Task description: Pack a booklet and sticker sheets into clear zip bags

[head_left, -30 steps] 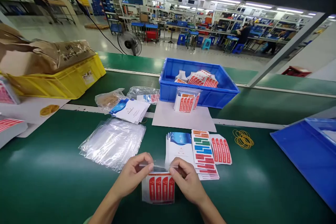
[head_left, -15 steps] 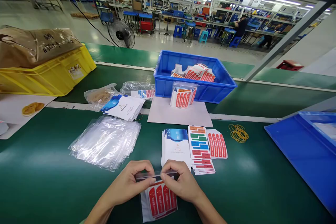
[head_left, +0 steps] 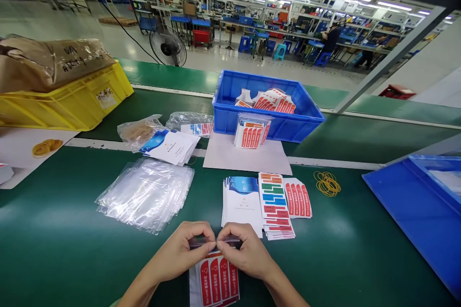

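Observation:
Both my hands pinch the top edge of a clear zip bag (head_left: 219,280) low in the middle of the head view. My left hand (head_left: 183,252) grips it left of centre, thumb against forefinger. My right hand (head_left: 245,252) pinches the same edge, its fingertips touching or almost touching the left ones. Red and white label sheets show through the bag. Just beyond my hands lie a stack of white and blue booklets (head_left: 243,204), colourful label sheets (head_left: 274,201) and red label sheets (head_left: 298,197). Left of them is a pile of clear bags (head_left: 147,194).
A blue bin (head_left: 266,122) holds filled bags, with several more leaning on its front over a white board (head_left: 219,156). Rubber bands (head_left: 327,183) lie to the right, near another blue bin (head_left: 406,201). A yellow crate (head_left: 72,110) stands at left; a fan (head_left: 167,48) is behind.
My fingertips have come closer together along the bag's top edge. The bag has shifted slightly left and down in view.

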`<state>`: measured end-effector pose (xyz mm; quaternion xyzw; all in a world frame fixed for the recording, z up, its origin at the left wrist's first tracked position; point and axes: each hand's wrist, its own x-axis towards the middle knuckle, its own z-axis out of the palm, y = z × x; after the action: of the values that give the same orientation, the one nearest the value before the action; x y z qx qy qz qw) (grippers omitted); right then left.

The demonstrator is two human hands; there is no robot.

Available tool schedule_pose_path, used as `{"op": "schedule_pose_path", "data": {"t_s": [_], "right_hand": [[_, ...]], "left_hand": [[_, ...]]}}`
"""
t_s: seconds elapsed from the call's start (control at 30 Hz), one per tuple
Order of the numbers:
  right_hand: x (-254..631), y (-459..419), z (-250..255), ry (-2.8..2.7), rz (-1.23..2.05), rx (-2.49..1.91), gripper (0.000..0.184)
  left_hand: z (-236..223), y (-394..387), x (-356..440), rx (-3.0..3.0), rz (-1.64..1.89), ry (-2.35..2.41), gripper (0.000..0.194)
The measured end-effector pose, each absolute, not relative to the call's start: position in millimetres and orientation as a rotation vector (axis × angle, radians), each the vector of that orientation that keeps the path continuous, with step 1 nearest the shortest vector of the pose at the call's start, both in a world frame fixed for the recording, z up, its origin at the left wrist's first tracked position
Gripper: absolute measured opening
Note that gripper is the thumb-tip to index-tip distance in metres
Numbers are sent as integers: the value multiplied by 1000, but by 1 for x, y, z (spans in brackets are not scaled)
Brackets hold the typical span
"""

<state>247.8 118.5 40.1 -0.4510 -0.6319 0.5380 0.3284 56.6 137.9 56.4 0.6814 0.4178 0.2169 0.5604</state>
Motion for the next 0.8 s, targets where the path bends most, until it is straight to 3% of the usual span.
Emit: {"op": "schedule_pose_path", "data": {"t_s": [0.2, 0.27, 0.33, 0.43, 0.57, 0.73, 0.8], "right_hand": [[255, 120, 46, -1585, 1422, -1202, 13], [266, 134, 61, -1541, 1349, -1211, 13], [281, 162, 83, -1538, 1173, -1218, 16], [305, 226, 120, -1627, 759, -1211, 20], [328, 303, 155, -1635, 493, -1215, 22], [319, 271, 133, -1774, 295, -1211, 46], [309, 227, 103, -2226, 225, -1157, 73]], "left_hand": [[48, 141, 53, 1547, 589, 996, 15], [42, 144, 46, 1420, 721, 1027, 23], [37, 149, 39, 1314, 859, 1066, 36], [37, 154, 35, 1260, 1004, 1139, 33], [43, 154, 41, 1227, 1095, 1183, 31], [41, 152, 47, 1199, 1122, 1230, 34], [38, 153, 47, 1171, 1102, 1246, 34]]}}
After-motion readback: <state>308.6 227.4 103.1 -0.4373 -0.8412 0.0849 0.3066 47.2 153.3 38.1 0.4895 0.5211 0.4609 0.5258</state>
